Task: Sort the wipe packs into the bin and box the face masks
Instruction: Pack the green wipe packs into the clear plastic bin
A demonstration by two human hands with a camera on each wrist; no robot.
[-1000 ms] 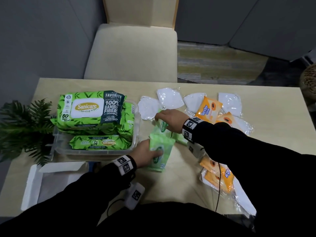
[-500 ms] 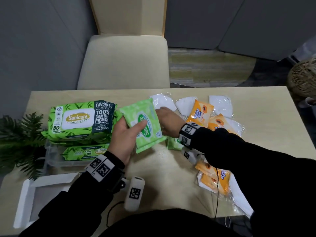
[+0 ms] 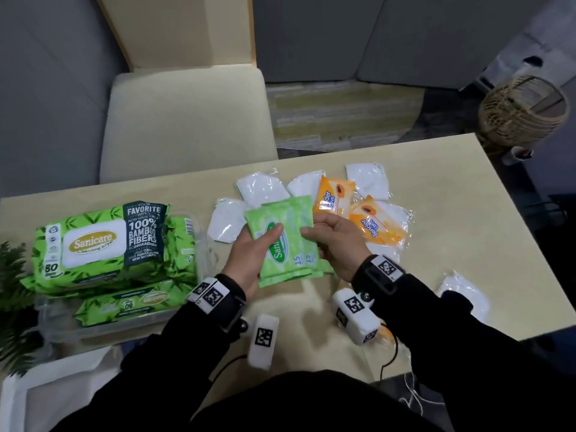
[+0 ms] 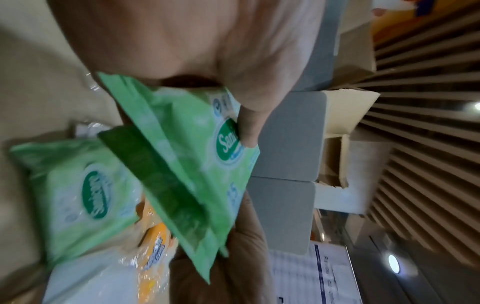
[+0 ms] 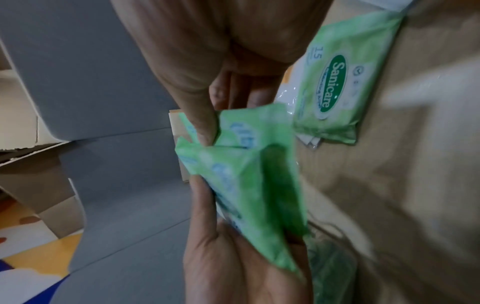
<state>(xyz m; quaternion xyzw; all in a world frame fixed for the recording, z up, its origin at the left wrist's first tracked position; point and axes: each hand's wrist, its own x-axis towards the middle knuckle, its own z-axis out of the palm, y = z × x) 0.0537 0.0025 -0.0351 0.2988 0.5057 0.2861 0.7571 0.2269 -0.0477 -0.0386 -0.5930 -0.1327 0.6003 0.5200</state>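
Two small green wipe packs [image 3: 290,244] are stacked and held above the table between both hands. My left hand [image 3: 258,247] grips their left side, thumb on the top pack's label [image 4: 233,133]. My right hand [image 3: 330,235] pinches their right edge [image 5: 249,168]. A third small green pack [image 5: 335,86] lies on the table below. The clear bin [image 3: 124,322] at the left holds large green wipe packs [image 3: 103,241]. Bagged white face masks [image 3: 260,188] and orange wipe packs [image 3: 333,194] lie behind the hands. An open white box [image 3: 46,391] sits at the near left.
A green plant [image 3: 12,291] stands left of the bin. One more bagged mask [image 3: 464,294] lies by my right sleeve. A cream chair [image 3: 187,120] stands beyond the table's far edge, and a wicker basket [image 3: 523,110] off its far right corner.
Both hands rose from packs lying on the table. The left lifted one green pack, the right brought a second against it, and both now hold the stack.
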